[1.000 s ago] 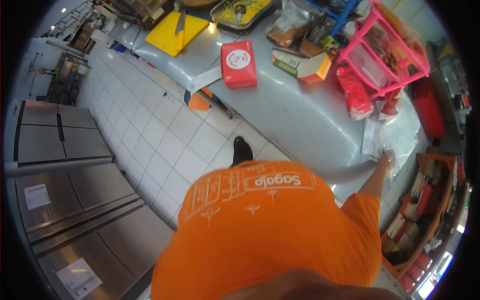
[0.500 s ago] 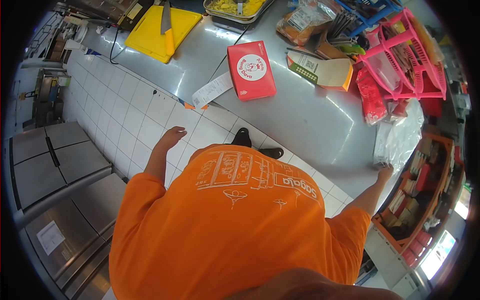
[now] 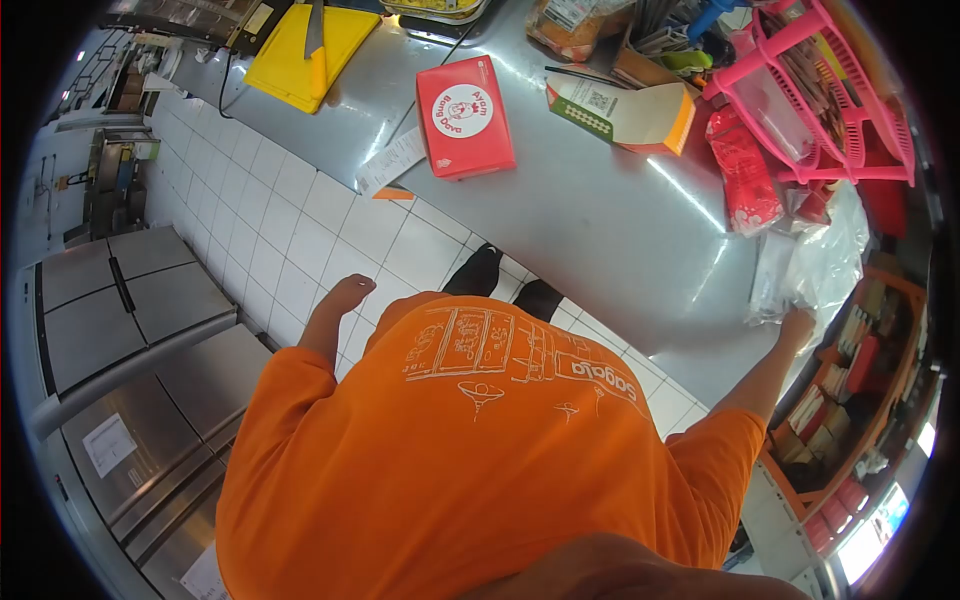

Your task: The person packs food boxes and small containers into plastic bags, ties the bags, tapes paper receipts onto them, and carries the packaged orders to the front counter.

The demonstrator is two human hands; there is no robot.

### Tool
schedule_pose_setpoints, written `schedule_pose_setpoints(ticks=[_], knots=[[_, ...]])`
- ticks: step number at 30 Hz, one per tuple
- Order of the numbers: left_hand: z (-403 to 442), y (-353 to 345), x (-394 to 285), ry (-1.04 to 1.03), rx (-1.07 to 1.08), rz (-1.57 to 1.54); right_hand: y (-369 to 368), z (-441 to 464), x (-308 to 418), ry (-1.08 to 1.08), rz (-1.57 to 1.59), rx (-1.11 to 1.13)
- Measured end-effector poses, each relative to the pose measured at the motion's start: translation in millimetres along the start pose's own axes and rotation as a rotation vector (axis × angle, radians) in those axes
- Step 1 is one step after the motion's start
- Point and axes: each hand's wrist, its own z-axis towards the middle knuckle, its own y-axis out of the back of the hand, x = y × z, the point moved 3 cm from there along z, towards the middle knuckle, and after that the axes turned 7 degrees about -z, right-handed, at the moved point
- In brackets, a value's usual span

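My left hand [image 3: 350, 291] hangs over the floor in front of the counter, its fingers loosely bent with nothing in them. On the right, my right hand [image 3: 797, 325] is at the counter's edge with its fingers closed on the lower end of a clear plastic bag [image 3: 828, 255]; the fingertips are partly hidden. Just beyond it lies a red printed packet [image 3: 743, 175]. A red food box [image 3: 465, 120] with a round white logo stands on the steel counter [image 3: 610, 230], beside a printed paper receipt [image 3: 392, 162].
A yellow cutting board [image 3: 285, 60] bears a yellow-handled knife [image 3: 317, 65]. A green-and-orange carton [image 3: 625, 112], a pink plastic rack [image 3: 790, 85] and a bagged brown item [image 3: 570, 30] are on the counter. Steel fridges [image 3: 150, 290] stand left; an orange-framed shelf [image 3: 845, 385] is right.
The view has shifted, so the counter items sit slightly further left and up. My right hand has moved a little forward and right along the plastic bag. The left hand stays low and free.
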Motion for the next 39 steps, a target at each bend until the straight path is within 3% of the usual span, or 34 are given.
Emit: schedule_pose_setpoints(ticks=[4,7,10,14,17,19,21,22,23,24,27,28,29,31,32,35,38,39], knots=[[-23.5,-49.9,-5.7,0.031,-0.001,-0.146,7.9,-15.5,-3.9,0.033,0.439,-0.183],[-40.4,-95.1,-6.2,-0.023,0.052,-0.123,31.2,-34.0,-7.5,0.017,0.365,-0.294],[-55.0,-130.4,-8.7,-0.028,0.081,-0.017,55.7,-49.9,-9.2,-0.030,0.468,-0.157],[-67.4,-160.4,-6.5,-0.041,0.060,0.010,78.9,-73.1,-7.8,0.188,0.556,-0.176],[-69.4,-164.1,-38.9,-0.139,0.301,0.069,109.8,-104.8,3.8,0.246,0.390,-0.160],[-85.2,-158.4,-90.6,-0.227,0.310,0.117,183.0,-168.2,63.4,0.240,0.795,-0.213],[-115.7,-150.5,-161.9,-0.448,0.211,-0.021,261.7,-224.1,124.0,0.580,1.330,0.306],[-135.1,-145.6,-203.8,-0.511,0.311,-0.216,287.9,-244.9,145.1,0.833,1.502,0.414],[-112.6,-161.1,-218.4,-0.610,0.419,-0.487,301.8,-261.5,161.5,0.964,1.754,0.592],[-144.0,-150.6,-261.4,-0.544,0.424,-0.649,304.2,-266.7,175.3,0.997,1.921,0.734],[-138.7,-163.4,-330.5,-1.038,0.560,-0.619,306.6,-276.5,211.6,0.647,2.265,1.011],[-142.7,-162.8,-341.4,-1.025,0.746,-0.789,317.9,-280.8,215.4,0.455,2.202,0.942],[-146.7,-162.2,-352.0,-0.987,0.941,-0.950,309.0,-276.5,216.6,0.420,2.131,0.865],[-171.4,-155.0,-363.0,-0.372,1.569,-1.593,283.6,-262.4,212.1,0.350,1.980,0.718],[-171.1,-152.4,-354.6,-0.444,1.438,-1.576,278.9,-258.5,206.3,0.281,1.942,0.658],[-171.8,-149.2,-331.2,-0.322,1.491,-1.566,284.8,-256.4,191.0,0.069,1.910,0.479],[-153.1,-142.8,-297.7,-0.764,1.176,-1.187,286.9,-251.7,185.7,-0.060,2.012,0.355],[-155.3,-136.7,-295.3,-0.803,1.117,-1.146,290.9,-254.4,186.1,-0.048,1.991,0.381]])
